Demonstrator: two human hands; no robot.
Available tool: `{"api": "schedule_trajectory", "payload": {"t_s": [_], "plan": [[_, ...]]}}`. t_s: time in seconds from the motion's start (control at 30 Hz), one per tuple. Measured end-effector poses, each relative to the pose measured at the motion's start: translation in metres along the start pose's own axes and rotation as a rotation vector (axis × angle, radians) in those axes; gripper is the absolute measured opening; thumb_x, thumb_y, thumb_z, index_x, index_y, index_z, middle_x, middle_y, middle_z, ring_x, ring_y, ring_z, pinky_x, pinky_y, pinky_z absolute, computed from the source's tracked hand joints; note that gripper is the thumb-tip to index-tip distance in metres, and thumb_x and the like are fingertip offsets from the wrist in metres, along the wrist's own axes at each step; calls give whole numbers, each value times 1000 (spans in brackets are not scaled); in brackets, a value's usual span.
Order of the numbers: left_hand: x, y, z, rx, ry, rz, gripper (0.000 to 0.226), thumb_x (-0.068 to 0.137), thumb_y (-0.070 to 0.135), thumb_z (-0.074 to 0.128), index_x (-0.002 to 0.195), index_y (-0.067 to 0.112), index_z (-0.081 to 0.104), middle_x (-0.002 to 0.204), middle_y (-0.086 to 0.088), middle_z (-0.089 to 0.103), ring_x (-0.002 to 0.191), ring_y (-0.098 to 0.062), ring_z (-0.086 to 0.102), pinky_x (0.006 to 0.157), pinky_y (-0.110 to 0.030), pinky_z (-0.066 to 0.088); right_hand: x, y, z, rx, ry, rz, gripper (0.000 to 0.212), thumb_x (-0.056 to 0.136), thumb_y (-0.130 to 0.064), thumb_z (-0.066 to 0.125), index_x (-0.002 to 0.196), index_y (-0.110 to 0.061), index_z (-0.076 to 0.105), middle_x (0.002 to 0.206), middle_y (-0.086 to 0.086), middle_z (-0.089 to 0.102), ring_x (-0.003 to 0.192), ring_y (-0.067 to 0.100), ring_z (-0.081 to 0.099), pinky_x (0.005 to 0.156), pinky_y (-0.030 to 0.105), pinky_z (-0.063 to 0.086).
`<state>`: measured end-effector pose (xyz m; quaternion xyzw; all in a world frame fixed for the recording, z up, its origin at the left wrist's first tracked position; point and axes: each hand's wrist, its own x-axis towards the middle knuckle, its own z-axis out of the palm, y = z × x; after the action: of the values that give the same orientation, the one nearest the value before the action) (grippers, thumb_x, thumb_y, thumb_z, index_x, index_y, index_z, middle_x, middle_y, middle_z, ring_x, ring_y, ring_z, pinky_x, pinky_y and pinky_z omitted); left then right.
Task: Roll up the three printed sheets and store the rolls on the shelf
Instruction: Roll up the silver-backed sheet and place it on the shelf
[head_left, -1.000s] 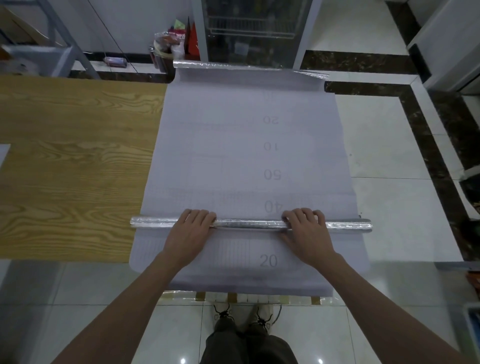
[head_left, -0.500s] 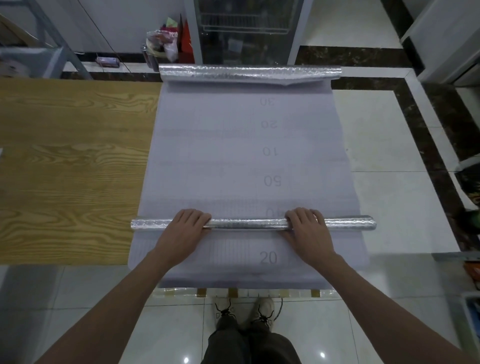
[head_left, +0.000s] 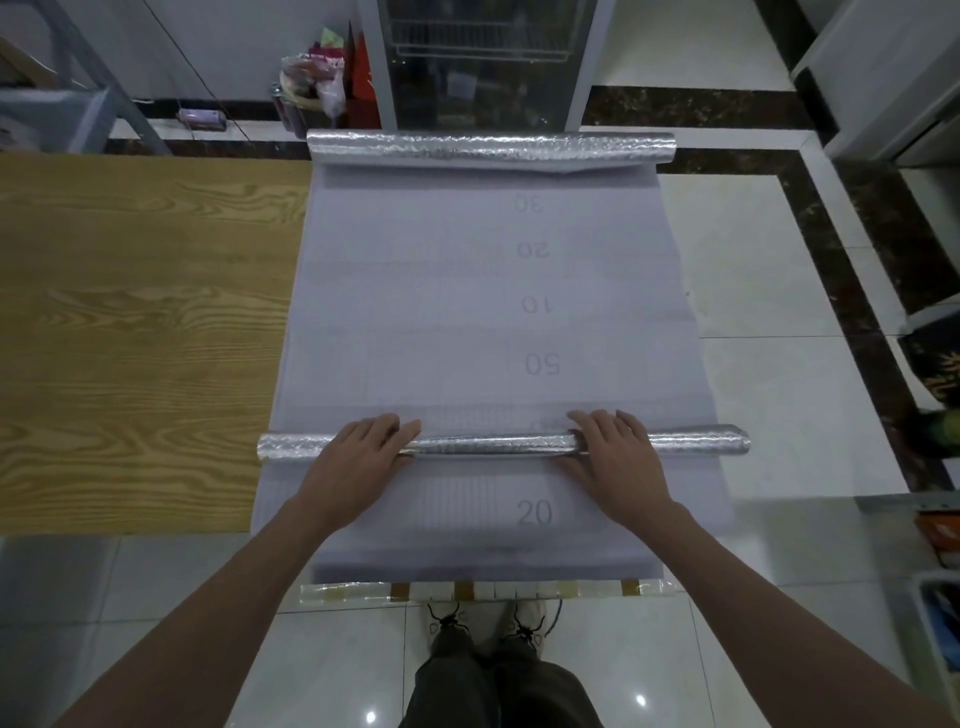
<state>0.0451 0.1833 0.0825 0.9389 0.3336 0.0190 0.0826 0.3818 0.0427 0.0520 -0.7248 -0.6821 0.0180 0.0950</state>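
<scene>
On the wooden surface (head_left: 130, 338), toward its right end, we find a pale printed sheet (head_left: 467, 322) lying flat. Faint numbers run up its middle, and its near edge hangs over the surface edge above our shoes (head_left: 488, 629). A thin silvery roll (head_left: 493, 446) lies crosswise on the near part of the sheet, its ends reaching just past the sheet's sides. Our left hand (head_left: 358, 462) rests on this thin silvery roll left of centre, fingers straight and laid flat over it. Our right hand (head_left: 615, 457) rests the same way right of centre. Neither of the hands wraps round it; how the thumbs sit we cannot tell. The sheet's far end is curled into a thicker silvery roll (head_left: 491, 146), lying before a glass-fronted cabinet (head_left: 483, 62).
</scene>
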Motion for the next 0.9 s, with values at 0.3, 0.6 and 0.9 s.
{"api": "schedule_trajectory", "payload": {"t_s": [0.3,0.6,0.9], "plan": [[-14,5,7,16,35,-30,54,109,37,20,112,7,64,112,-16,63,100,-33,60,89,-44,49,-7,-1,-3,-7,48,-33,33,99,-48,46,105,-19,61,102,3,58,93,25,59,103,40,35],[-27,15,13,75,40,-100,43,105,38,33,123,9,58,114,-13,59,101,-33,57,92,-45,43,-8,0,-2,-11,1,-96,32,91,-48,64,110,-23,58,110,-2,60,104,23,59,99,37,34],[-24,19,21,58,4,-192,56,100,54,37,111,5,61,115,-16,59,108,-36,56,96,-47,44,-4,-2,-8,17,-92,-163,47,100,-59,36,118,-22,60,125,-3,60,111,20,58,106,41,34]]}}
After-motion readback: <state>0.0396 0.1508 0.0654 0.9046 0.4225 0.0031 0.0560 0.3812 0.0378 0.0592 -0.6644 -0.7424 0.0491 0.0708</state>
